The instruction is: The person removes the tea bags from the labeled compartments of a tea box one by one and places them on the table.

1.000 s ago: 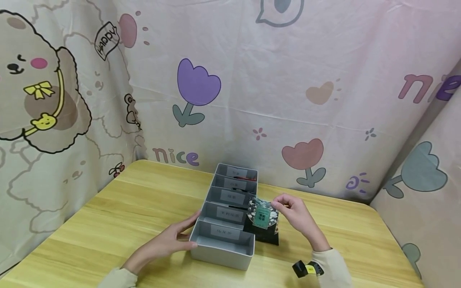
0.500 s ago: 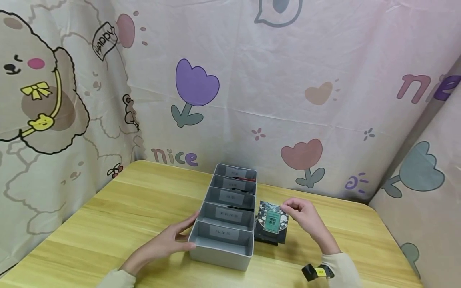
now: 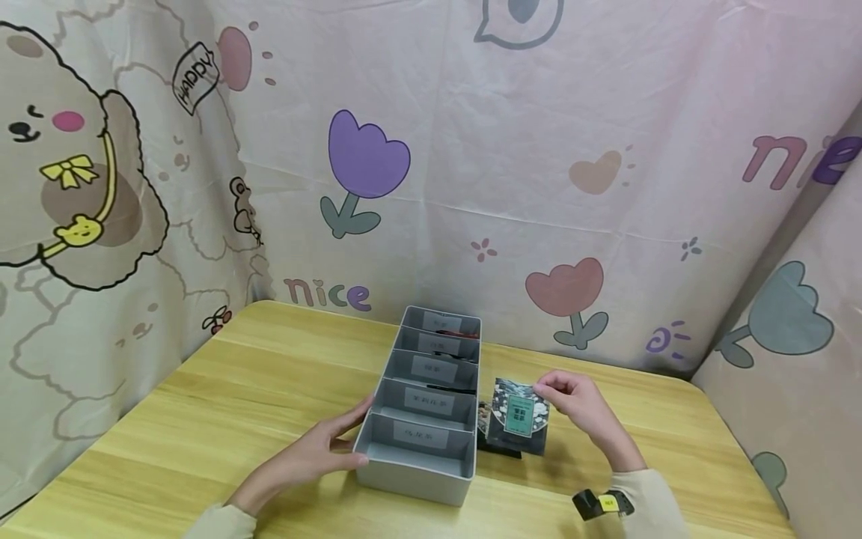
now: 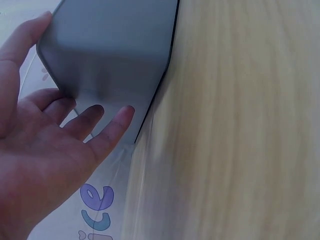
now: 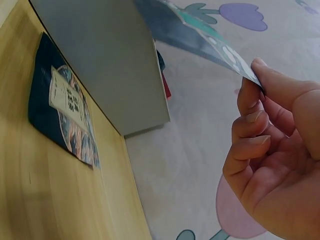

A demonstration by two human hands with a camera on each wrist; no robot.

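On the worktop (image 3: 269, 374), lower centre, a relaxed left hand (image 3: 313, 447) likely steadies the box (image 3: 412, 480) while the right grip (image 3: 575, 404) pinches a sachet (image 3: 517, 415) by its corner.

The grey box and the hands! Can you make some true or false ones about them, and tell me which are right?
1. The right hand pinches a packet. True.
2. The left hand touches the box. True.
3. The box has only two compartments. False: it has five.
4. A second packet lies on the table beside the box. True.
5. The pinched packet is inside the box. False: it is held up beside the box, on the right.
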